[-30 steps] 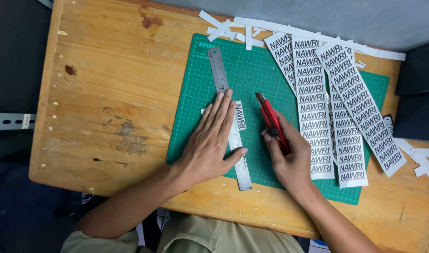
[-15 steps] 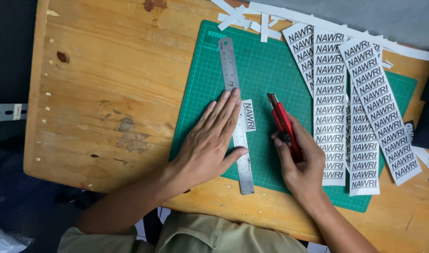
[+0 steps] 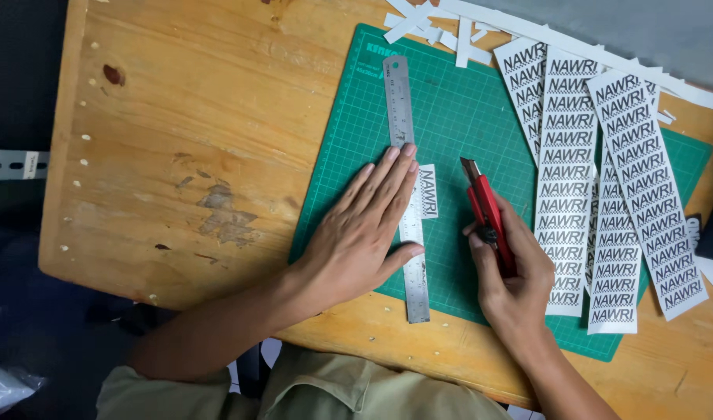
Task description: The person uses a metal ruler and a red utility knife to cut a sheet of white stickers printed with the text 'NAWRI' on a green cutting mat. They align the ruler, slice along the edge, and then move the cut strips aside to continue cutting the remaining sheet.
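My left hand (image 3: pixel 364 225) lies flat, fingers spread, pressing a steel ruler (image 3: pixel 407 132) onto a green cutting mat (image 3: pixel 457 124). A small printed label (image 3: pixel 428 191) pokes out from under the ruler's right edge, beside my fingertips. My right hand (image 3: pixel 516 280) grips a red utility knife (image 3: pixel 485 208), blade pointing away from me, a little to the right of the label and ruler. The blade tip sits above the mat, apart from the label.
Long strips of printed labels (image 3: pixel 605 194) lie on the mat's right side. White paper offcuts (image 3: pixel 442 31) are scattered along the far edge. The mat rests on a worn wooden tabletop (image 3: pixel 193 132); its left and near edges are close.
The view has shifted slightly. My right hand has drawn the knife a little away from the ruler; my left hand stays pressed on the ruler.
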